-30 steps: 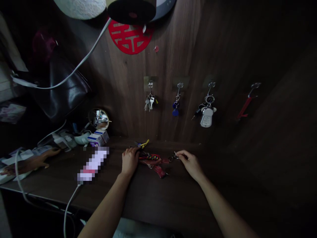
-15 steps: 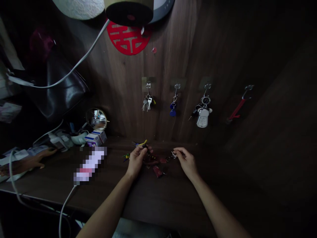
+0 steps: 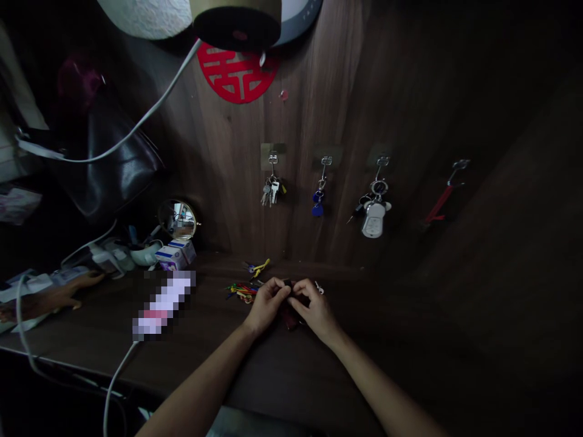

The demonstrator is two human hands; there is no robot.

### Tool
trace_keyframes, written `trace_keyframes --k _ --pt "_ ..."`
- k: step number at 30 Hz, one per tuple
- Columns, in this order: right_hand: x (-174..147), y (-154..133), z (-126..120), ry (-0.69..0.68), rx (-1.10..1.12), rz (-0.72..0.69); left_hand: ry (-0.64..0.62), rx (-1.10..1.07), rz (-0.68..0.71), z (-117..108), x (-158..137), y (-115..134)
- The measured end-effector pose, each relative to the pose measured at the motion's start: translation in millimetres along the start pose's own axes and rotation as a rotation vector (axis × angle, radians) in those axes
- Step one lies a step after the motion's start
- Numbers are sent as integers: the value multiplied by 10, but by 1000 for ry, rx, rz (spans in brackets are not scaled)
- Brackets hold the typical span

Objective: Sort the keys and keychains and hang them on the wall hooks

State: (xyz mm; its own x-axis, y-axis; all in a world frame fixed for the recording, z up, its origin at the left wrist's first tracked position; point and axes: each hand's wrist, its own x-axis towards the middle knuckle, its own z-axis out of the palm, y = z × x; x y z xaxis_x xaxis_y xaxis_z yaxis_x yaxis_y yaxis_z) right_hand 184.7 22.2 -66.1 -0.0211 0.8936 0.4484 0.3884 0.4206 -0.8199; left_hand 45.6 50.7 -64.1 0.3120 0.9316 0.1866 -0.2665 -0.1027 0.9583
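Observation:
My left hand (image 3: 268, 305) is closed in a pinch on a small dark object (image 3: 288, 283), too dim to name. Fingertip to fingertip with it, my right hand (image 3: 315, 308) is also closed; what lies between its fingers is hidden. Just behind the right knuckles a silver key (image 3: 319, 288) shows, and I cannot tell whether it is held or lies on the desk. Beneath both hands is a dark red key holder (image 3: 288, 320), partly covered. Left of my left hand lie several bright colored strips (image 3: 241, 291), with a yellow-tagged key (image 3: 259, 267) behind them.
On the wall hang a bunch of keys (image 3: 274, 191), a blue key tag (image 3: 317, 209), a white fob (image 3: 374, 220) and a red strap (image 3: 439, 203). To the left are a phone (image 3: 161, 309) on a cable, small boxes (image 3: 175, 255) and a round mirror (image 3: 178, 218).
My hands have come together; the left moved slightly right and the right moved left. The colored strips and yellow-tagged key, partly covered before, now show more fully.

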Motion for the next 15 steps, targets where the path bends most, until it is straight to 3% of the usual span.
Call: trace_keyframes --k 8,15 --pt "20 -39 -116 -118 428 309 -87 16 -22 -31 -7 114" --pt "7 -57 -165 -200 750 462 -9 83 35 -51 5 136"
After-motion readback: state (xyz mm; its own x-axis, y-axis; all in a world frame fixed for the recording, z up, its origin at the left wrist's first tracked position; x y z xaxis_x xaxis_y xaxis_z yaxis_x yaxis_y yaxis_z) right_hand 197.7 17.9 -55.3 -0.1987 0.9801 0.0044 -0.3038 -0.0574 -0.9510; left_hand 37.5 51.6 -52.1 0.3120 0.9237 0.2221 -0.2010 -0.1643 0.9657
